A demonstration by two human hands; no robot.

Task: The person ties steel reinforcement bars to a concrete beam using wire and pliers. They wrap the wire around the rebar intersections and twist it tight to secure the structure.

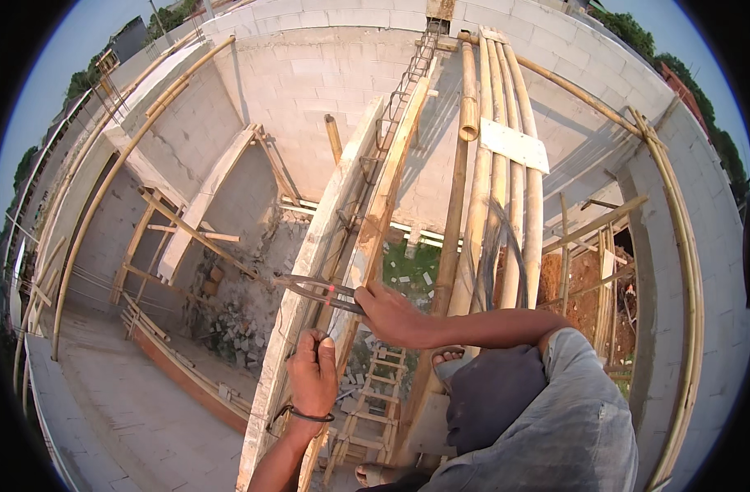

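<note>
1. Head view: pincers (346, 307) are gripped firmly in the closed right hand (391, 316); the left hand (311, 377) is curled just nearer the body, its hold unclear.
2. Rebar tying seems in hand; careful lowering between the formwork boards (309, 246), toward the rebar cage (381, 129), is probably called for.
3. Left of the grip, open drop is found; rightward, room is narrowed by bamboo poles (477, 221).

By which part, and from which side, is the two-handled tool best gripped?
Probably grip the tool by its dark handles, from the right, where the right hand is: they spread toward that side, while the narrow end points left over the pale board.
</note>
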